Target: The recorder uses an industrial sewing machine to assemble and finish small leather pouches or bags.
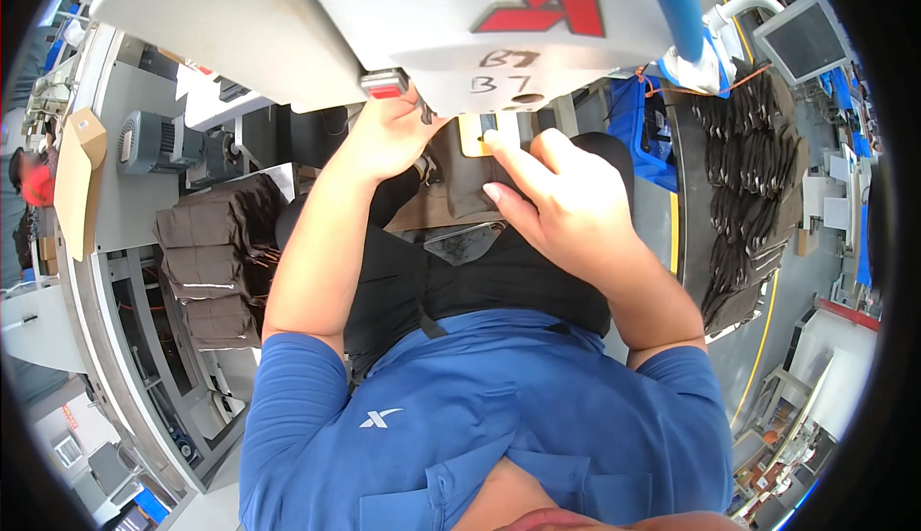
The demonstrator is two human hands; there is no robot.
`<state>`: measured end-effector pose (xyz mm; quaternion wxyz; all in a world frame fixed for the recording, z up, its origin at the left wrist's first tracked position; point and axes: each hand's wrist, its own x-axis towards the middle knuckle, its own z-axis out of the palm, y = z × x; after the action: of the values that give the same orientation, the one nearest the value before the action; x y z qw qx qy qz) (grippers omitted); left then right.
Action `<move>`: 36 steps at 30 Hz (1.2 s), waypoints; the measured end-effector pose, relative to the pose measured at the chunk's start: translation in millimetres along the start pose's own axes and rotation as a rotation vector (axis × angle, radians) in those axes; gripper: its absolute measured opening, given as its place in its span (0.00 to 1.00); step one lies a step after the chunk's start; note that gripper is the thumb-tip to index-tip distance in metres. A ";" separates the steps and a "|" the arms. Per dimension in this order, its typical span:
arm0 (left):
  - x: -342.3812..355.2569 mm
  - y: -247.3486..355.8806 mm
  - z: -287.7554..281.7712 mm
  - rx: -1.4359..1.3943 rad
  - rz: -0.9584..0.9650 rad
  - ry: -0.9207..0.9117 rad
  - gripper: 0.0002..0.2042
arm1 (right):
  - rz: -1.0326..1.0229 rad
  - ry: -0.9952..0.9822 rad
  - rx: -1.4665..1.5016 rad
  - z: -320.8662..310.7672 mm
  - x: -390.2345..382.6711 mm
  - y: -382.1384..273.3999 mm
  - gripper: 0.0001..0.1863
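Observation:
A white machine head [403, 13] with a red emblem fills the top middle, and both my hands are under its lower edge. My left hand [384, 142] is raised by a small red-and-grey button [386, 85]. Its fingers curl together beside a small dark part; the tips are partly hidden, so what they hold cannot be made out. My right hand [566, 195] has its index finger stretched onto a yellow-edged plate [475, 138], thumb apart, holding nothing. Dark brown fabric [468, 181] lies between the hands, just below the plate.
Stacked dark brown fabric pieces [206, 253] stand at the left, near a grey motor [149, 142]. More dark pieces [748, 166] hang in a row at the right. A blue crate [638, 138] and a monitor [804, 40] are at the upper right.

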<state>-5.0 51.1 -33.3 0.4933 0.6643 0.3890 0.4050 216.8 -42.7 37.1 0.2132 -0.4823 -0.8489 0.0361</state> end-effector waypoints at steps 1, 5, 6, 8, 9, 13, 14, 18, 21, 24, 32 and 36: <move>0.2 -0.7 -0.7 0.069 0.001 -0.006 0.11 | 0.006 0.024 0.002 1.6 -0.9 0.2 0.23; 6.8 12.1 0.0 0.228 -0.012 0.023 0.12 | 0.025 0.069 0.046 2.9 -5.2 5.2 0.24; 9.7 8.0 -4.1 0.360 -0.002 -0.020 0.12 | 0.040 0.098 0.061 4.2 -5.9 6.2 0.24; 20.7 1.8 -11.7 0.678 0.098 -0.127 0.13 | 0.055 0.123 0.068 7.0 -6.9 8.5 0.24; 19.1 2.4 -8.7 0.671 0.102 -0.126 0.13 | 0.060 0.147 0.087 8.7 -7.2 9.5 0.25; 17.3 -8.5 -4.6 0.505 0.074 0.023 0.14 | 0.048 0.214 0.120 15.2 -6.2 13.3 0.28; 20.0 -10.4 -4.8 0.538 0.076 0.035 0.15 | 0.049 0.212 0.119 15.1 -5.4 13.6 0.28; 22.7 -11.2 -1.3 0.497 0.292 0.064 0.14 | 0.047 0.200 0.118 14.7 -4.4 16.2 0.31; 21.3 -19.8 -4.1 0.643 0.291 0.077 0.14 | 0.043 0.180 0.089 13.9 -5.3 16.3 0.32; 22.2 -13.8 -4.5 0.517 0.095 0.056 0.14 | 0.054 0.170 0.096 13.4 -7.1 14.8 0.32; 10.5 -17.6 -4.4 0.584 0.193 -0.044 0.14 | 0.135 0.177 0.276 9.1 -12.1 12.9 0.26; -4.5 -22.7 16.6 0.200 0.054 0.105 0.12 | 0.398 0.200 0.479 16.2 -15.6 15.8 0.15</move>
<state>6.0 46.2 -59.1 0.3925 0.6984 0.4348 0.4114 230.0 -44.9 13.1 0.3916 -0.5760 -0.6802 0.2284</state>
